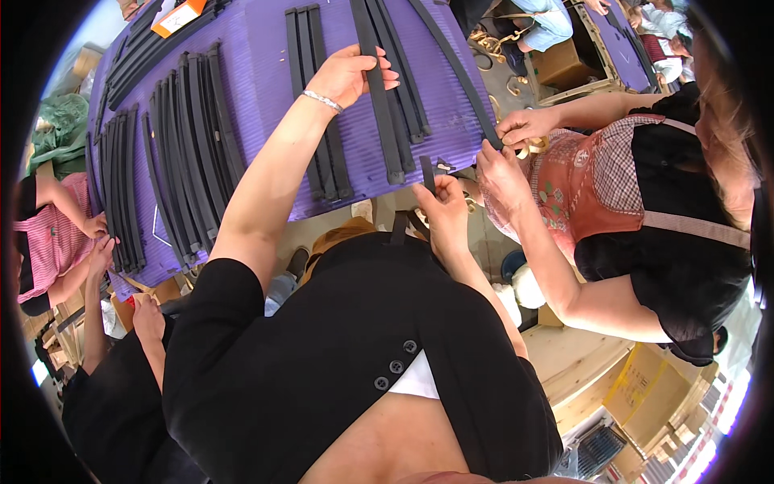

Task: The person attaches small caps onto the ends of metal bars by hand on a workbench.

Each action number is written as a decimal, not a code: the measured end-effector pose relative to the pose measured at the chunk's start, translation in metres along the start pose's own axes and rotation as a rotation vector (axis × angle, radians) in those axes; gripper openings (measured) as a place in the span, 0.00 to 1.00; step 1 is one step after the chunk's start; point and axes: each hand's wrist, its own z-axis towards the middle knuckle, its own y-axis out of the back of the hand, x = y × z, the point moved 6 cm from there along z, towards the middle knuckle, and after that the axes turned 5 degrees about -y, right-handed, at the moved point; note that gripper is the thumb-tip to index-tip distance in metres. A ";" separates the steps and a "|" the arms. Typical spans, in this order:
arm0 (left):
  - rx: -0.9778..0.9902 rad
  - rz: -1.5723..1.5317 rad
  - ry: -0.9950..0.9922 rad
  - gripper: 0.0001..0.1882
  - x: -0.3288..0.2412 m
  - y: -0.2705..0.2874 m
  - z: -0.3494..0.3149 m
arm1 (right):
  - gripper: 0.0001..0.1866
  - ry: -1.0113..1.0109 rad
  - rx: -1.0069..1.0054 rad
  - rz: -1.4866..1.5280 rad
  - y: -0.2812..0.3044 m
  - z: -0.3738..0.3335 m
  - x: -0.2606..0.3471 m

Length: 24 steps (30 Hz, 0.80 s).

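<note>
My left hand (345, 79), with a bracelet at the wrist, is wrapped around a long flat black strip (380, 113). Its thumb lies on top and its fingertips show past the far side. At the table's near edge my right hand (443, 211) pinches the end of a short, narrow black strip (427, 171). More long black strips (322, 165) lie in a bundle left of the held one, and others (409, 105) lie just to its right. All rest on the purple ribbed table top (262, 48).
At the right, a person in a red apron (597, 177) holds another black strip (459, 68). Several bundles of strips (189, 145) cover the table's left part, with an orange-and-white box (179, 16) at the far left. Other people's hands (101, 252) work along the left edge.
</note>
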 end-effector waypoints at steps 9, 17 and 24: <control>-0.073 -0.044 -0.014 0.10 0.007 -0.014 -0.005 | 0.14 -0.005 0.099 0.120 -0.020 0.010 0.006; -0.103 -0.060 -0.017 0.09 0.016 0.002 -0.012 | 0.12 -0.102 0.084 0.065 -0.020 0.015 -0.015; -0.084 -0.061 -0.008 0.10 0.024 0.020 -0.010 | 0.14 -0.151 0.057 0.129 -0.021 0.027 -0.033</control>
